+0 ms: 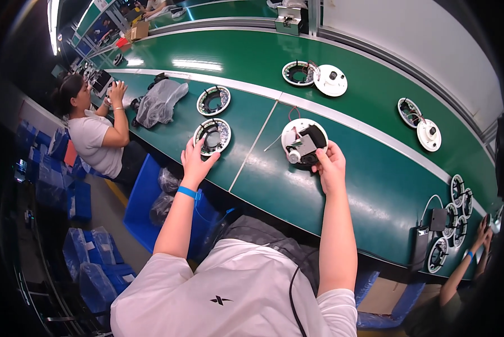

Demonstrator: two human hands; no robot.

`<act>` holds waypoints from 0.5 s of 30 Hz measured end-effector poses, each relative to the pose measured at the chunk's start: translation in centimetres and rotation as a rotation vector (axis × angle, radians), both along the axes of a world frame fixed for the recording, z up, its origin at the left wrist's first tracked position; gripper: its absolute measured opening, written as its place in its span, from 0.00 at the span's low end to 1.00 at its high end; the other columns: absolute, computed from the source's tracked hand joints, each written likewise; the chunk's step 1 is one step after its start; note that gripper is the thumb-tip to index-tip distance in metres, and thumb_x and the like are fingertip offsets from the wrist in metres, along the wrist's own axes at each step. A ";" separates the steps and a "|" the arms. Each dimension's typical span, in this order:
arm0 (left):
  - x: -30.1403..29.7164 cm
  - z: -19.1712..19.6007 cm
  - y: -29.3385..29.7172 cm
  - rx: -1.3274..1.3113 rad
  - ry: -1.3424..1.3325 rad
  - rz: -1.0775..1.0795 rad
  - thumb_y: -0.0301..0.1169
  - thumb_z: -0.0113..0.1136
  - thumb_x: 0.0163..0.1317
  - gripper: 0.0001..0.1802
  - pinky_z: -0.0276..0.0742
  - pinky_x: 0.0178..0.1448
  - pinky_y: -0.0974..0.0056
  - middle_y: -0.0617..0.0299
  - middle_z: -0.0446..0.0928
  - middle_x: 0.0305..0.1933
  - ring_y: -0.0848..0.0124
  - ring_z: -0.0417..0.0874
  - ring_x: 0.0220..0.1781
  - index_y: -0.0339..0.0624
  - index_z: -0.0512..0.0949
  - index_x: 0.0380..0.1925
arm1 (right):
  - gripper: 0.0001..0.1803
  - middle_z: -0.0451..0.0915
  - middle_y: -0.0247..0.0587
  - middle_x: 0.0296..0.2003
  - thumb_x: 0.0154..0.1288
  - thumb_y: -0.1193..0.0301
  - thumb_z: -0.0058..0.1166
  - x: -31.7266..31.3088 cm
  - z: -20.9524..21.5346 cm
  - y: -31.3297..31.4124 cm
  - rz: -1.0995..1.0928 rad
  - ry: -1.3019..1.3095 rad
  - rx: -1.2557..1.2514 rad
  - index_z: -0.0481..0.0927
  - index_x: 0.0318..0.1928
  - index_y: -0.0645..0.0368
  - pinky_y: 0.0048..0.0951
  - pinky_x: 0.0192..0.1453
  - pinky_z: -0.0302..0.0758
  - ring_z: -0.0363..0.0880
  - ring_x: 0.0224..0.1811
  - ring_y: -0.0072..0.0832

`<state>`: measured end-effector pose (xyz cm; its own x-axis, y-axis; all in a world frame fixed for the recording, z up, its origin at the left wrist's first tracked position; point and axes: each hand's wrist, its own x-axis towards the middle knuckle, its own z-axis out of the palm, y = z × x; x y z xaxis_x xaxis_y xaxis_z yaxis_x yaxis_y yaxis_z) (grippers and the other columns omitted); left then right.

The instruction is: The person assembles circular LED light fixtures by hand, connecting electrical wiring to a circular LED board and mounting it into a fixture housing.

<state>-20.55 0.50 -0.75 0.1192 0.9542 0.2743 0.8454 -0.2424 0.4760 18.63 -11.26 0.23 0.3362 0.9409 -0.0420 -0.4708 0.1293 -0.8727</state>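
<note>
My left hand has its thumb and fingers around the near rim of a round white ring-shaped housing with a circuit board inside, which rests on the green table. In my right hand is the edge of a round white plate. Its upturned side carries a grey metal box, a black part and a small white cylinder; thin wires come off its far and left edges. Just beyond the left housing lies another similar ring housing.
A clear plastic bag with black parts lies at the left, near a seated co-worker. Wired ring-and-plate pairs sit on the farther green strip. Several rings and a black device are at right, near another person's hands.
</note>
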 end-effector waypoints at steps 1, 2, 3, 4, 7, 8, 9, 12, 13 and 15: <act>0.8 0.3 0.2 -0.023 0.033 0.009 0.56 0.73 0.56 0.45 0.48 0.82 0.39 0.49 0.64 0.77 0.52 0.65 0.78 0.41 0.73 0.69 | 0.14 0.84 0.34 0.41 0.75 0.74 0.59 0.3 -0.1 -0.3 -0.041 0.019 0.009 0.77 0.57 0.60 0.22 0.30 0.74 0.79 0.32 0.18; 1.5 0.6 0.1 -0.050 0.067 0.016 0.57 0.73 0.56 0.44 0.46 0.83 0.37 0.50 0.64 0.77 0.53 0.65 0.79 0.43 0.76 0.67 | 0.14 0.84 0.34 0.41 0.75 0.74 0.59 0.7 -0.1 -0.9 -0.044 0.008 0.001 0.77 0.57 0.60 0.22 0.30 0.74 0.79 0.32 0.18; 2.3 0.9 0.1 -0.076 0.022 -0.013 0.57 0.73 0.55 0.43 0.43 0.83 0.35 0.51 0.64 0.77 0.53 0.64 0.80 0.44 0.77 0.66 | 0.15 0.83 0.34 0.43 0.75 0.74 0.59 1.2 -0.1 -1.5 -0.100 0.025 0.013 0.76 0.58 0.61 0.23 0.32 0.75 0.80 0.35 0.19; 2.8 0.8 0.0 -0.087 0.011 -0.025 0.57 0.73 0.55 0.43 0.43 0.83 0.35 0.51 0.64 0.77 0.53 0.64 0.80 0.44 0.77 0.66 | 0.15 0.83 0.35 0.45 0.74 0.75 0.60 1.7 -0.2 -2.4 -0.160 0.040 0.024 0.75 0.58 0.61 0.25 0.34 0.76 0.80 0.38 0.20; 4.3 0.6 0.4 -0.079 0.047 -0.227 0.55 0.74 0.55 0.42 0.44 0.83 0.35 0.51 0.65 0.77 0.52 0.63 0.80 0.46 0.76 0.66 | 0.14 0.83 0.37 0.46 0.75 0.76 0.58 3.6 -0.7 -4.5 -0.285 0.049 0.055 0.74 0.57 0.61 0.28 0.36 0.78 0.81 0.40 0.23; 4.7 0.7 0.2 -0.093 0.035 -0.256 0.55 0.74 0.55 0.42 0.44 0.83 0.35 0.51 0.65 0.77 0.52 0.63 0.80 0.46 0.76 0.66 | 0.14 0.83 0.38 0.46 0.75 0.76 0.58 4.1 -0.7 -5.4 -0.349 0.059 0.085 0.73 0.57 0.60 0.29 0.37 0.78 0.81 0.40 0.24; 5.1 0.5 0.0 -0.082 0.065 -0.333 0.54 0.74 0.55 0.41 0.44 0.83 0.35 0.50 0.65 0.77 0.52 0.63 0.80 0.47 0.76 0.66 | 0.12 0.82 0.38 0.46 0.76 0.76 0.57 4.4 -0.7 -6.3 -0.406 0.081 0.095 0.73 0.56 0.60 0.30 0.39 0.79 0.81 0.41 0.26; 6.5 1.2 -0.6 -0.080 0.095 -0.528 0.50 0.75 0.55 0.41 0.44 0.83 0.34 0.47 0.64 0.77 0.49 0.62 0.81 0.46 0.75 0.67 | 0.12 0.82 0.39 0.47 0.76 0.76 0.57 5.0 -1.2 -8.1 -0.613 0.114 0.136 0.73 0.55 0.59 0.31 0.39 0.79 0.81 0.42 0.27; 7.2 1.6 -0.8 -0.080 0.102 -0.587 0.51 0.75 0.55 0.42 0.44 0.83 0.34 0.47 0.64 0.77 0.48 0.61 0.81 0.45 0.75 0.67 | 0.13 0.81 0.38 0.47 0.75 0.77 0.58 5.1 -1.2 -8.5 -0.710 0.108 0.133 0.72 0.55 0.59 0.32 0.40 0.80 0.81 0.42 0.26; 8.8 2.8 -1.2 -0.076 0.120 -0.692 0.52 0.75 0.55 0.42 0.45 0.82 0.32 0.46 0.64 0.77 0.47 0.60 0.81 0.44 0.75 0.67 | 0.14 0.80 0.37 0.46 0.74 0.78 0.59 5.2 -0.7 -8.9 -0.844 0.010 0.106 0.72 0.56 0.60 0.31 0.41 0.80 0.80 0.42 0.25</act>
